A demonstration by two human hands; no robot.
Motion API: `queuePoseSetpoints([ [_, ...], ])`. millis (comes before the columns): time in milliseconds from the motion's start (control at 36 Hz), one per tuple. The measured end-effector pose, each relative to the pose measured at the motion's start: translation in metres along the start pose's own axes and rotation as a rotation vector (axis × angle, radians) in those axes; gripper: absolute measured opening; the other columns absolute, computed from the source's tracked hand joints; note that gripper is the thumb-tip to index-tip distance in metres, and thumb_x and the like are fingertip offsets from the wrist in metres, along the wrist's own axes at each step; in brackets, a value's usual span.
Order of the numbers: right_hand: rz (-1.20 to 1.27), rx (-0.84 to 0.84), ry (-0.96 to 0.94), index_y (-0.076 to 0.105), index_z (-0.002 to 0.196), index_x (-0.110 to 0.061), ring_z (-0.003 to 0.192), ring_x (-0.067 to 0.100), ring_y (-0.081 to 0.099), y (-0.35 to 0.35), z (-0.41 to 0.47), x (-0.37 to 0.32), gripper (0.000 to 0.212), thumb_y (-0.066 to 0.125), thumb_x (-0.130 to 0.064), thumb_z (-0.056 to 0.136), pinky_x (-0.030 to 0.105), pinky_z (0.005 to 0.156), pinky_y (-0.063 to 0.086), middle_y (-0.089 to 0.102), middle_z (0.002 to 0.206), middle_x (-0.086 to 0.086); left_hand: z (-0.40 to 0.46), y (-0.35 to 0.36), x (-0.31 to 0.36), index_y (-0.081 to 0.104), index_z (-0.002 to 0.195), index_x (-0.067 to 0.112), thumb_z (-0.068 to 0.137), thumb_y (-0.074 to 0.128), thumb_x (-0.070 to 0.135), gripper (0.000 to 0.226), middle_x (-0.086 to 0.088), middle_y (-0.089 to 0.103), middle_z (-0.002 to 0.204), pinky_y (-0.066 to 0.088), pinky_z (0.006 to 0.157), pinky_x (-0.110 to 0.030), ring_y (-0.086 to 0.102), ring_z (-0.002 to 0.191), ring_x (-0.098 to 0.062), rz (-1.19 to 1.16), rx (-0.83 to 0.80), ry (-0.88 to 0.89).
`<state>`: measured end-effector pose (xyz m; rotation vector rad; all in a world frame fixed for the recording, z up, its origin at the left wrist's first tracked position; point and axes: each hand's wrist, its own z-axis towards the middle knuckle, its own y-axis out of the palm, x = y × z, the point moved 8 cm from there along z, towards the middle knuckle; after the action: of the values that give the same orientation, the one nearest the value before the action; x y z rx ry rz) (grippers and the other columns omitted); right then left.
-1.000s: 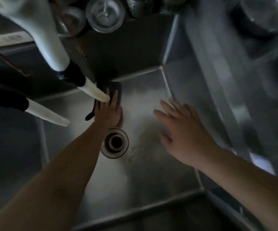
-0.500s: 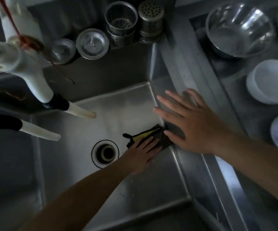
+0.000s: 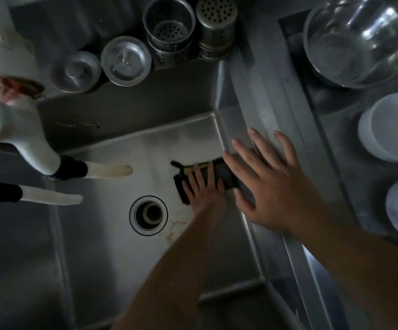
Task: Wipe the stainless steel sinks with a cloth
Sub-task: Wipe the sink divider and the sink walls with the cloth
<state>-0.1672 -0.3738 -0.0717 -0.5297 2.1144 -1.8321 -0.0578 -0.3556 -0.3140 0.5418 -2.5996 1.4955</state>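
Note:
A stainless steel sink (image 3: 112, 234) fills the middle of the head view, with a round drain (image 3: 148, 215) in its floor. A dark cloth with a yellow stripe (image 3: 224, 171) lies on the sink floor near the right wall. My left hand (image 3: 204, 190) presses flat on the cloth, fingers spread toward the back. My right hand (image 3: 268, 184) hovers open above the sink's right wall and rim, fingers apart, holding nothing and covering the cloth's right end.
Two white taps with black collars (image 3: 107, 171) reach over the sink from the left. Drain plugs (image 3: 126, 60) and perforated steel strainers (image 3: 169, 32) stand on the back ledge. A steel bowl (image 3: 357, 41) and white bowls (image 3: 391, 127) sit on the right drainboard.
My left hand slid the cloth from the sink's back wall to the right side of the floor. My right hand moved over the right rim. The view shifted right.

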Motion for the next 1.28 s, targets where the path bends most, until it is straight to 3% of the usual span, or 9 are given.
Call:
queuePoseSetpoints([
  [250,0.011,0.051,0.011,0.045,0.147,-0.011,0.151,0.035,0.020,-0.001,0.002,0.000,0.066,0.049,-0.043,0.090,0.063,0.118,0.014,0.039,0.156,0.015,0.124,-0.065,0.033,-0.006,0.155,0.042,0.100,0.027,0.050,0.065,-0.002,-0.014,0.166,-0.015,0.117,-0.053,-0.015,0.152,-0.029,0.082,-0.040,0.102],
  [472,-0.001,0.048,0.013,0.051,0.143,-0.009,0.150,0.036,0.023,-0.005,0.003,-0.002,0.063,0.053,-0.039,0.087,0.063,0.117,0.018,0.043,0.154,0.015,0.126,-0.061,0.032,-0.012,0.154,0.043,0.099,0.018,0.055,0.064,-0.002,-0.020,0.165,-0.019,0.115,-0.053,-0.019,0.151,-0.029,0.163,-0.094,0.183],
  [611,-0.017,-0.006,0.026,0.051,0.142,-0.008,0.152,0.033,0.019,-0.002,0.003,-0.002,0.063,0.044,-0.040,0.088,0.062,0.119,0.013,0.039,0.156,0.015,0.084,-0.032,0.018,-0.012,0.153,0.044,0.095,0.018,0.059,0.067,-0.001,-0.020,0.165,-0.024,0.113,-0.049,-0.020,0.151,-0.026,0.249,-0.152,0.324],
  [722,-0.003,0.012,0.031,0.050,0.144,-0.009,0.151,0.034,0.021,-0.001,0.000,-0.003,0.059,0.044,-0.034,0.091,0.061,0.120,0.010,0.040,0.156,0.015,0.021,0.000,-0.004,-0.011,0.154,0.042,0.094,0.019,0.059,0.069,-0.003,-0.020,0.164,-0.042,0.098,-0.040,-0.019,0.151,-0.029,0.354,-0.203,0.505],
  [778,0.082,0.042,0.056,0.051,0.144,-0.008,0.149,0.036,0.026,0.000,-0.001,-0.002,0.059,0.042,-0.029,0.089,0.059,0.121,0.008,0.042,0.154,0.016,-0.017,0.012,-0.020,-0.003,0.156,0.039,0.096,0.022,0.057,0.067,-0.006,-0.012,0.166,-0.035,0.108,-0.044,-0.010,0.152,-0.033,0.355,-0.211,0.567],
  [833,0.083,0.054,0.052,0.052,0.143,-0.007,0.147,0.038,0.028,0.003,-0.002,-0.003,0.062,0.036,-0.031,0.087,0.061,0.120,0.009,0.043,0.152,0.018,-0.054,0.019,-0.037,0.012,0.158,0.035,0.098,0.028,0.054,0.065,-0.010,0.005,0.166,-0.014,0.118,-0.054,0.005,0.152,-0.036,0.343,-0.167,0.627],
  [972,-0.038,0.124,-0.003,0.058,0.135,-0.007,0.145,0.038,0.033,0.002,-0.002,-0.004,0.058,0.044,-0.032,0.084,0.064,0.116,0.019,0.048,0.149,0.018,-0.139,0.039,-0.093,0.032,0.154,0.032,0.099,0.039,0.052,0.059,-0.014,0.028,0.161,0.019,0.117,-0.063,0.027,0.147,-0.038,0.354,-0.114,0.779],
  [1139,-0.083,0.139,0.008,0.055,0.139,-0.012,0.147,0.037,0.031,-0.001,-0.004,-0.007,0.058,0.050,-0.027,0.083,0.062,0.116,0.021,0.044,0.154,0.013,-0.179,0.056,-0.129,0.024,0.156,0.037,0.099,0.037,0.055,0.060,-0.009,0.019,0.164,0.013,0.120,-0.059,0.018,0.151,-0.033,0.433,-0.250,0.856],
  [1278,-0.004,0.006,0.124,0.036,0.151,-0.023,0.152,0.033,0.016,0.016,-0.036,-0.054,0.066,0.045,-0.037,0.087,0.065,0.116,0.009,0.026,0.163,0.008,-0.136,0.033,-0.113,0.034,0.151,0.043,0.096,0.032,0.059,0.057,-0.003,0.033,0.160,0.011,0.120,-0.056,0.027,0.148,-0.031,0.546,-0.236,0.992],
])
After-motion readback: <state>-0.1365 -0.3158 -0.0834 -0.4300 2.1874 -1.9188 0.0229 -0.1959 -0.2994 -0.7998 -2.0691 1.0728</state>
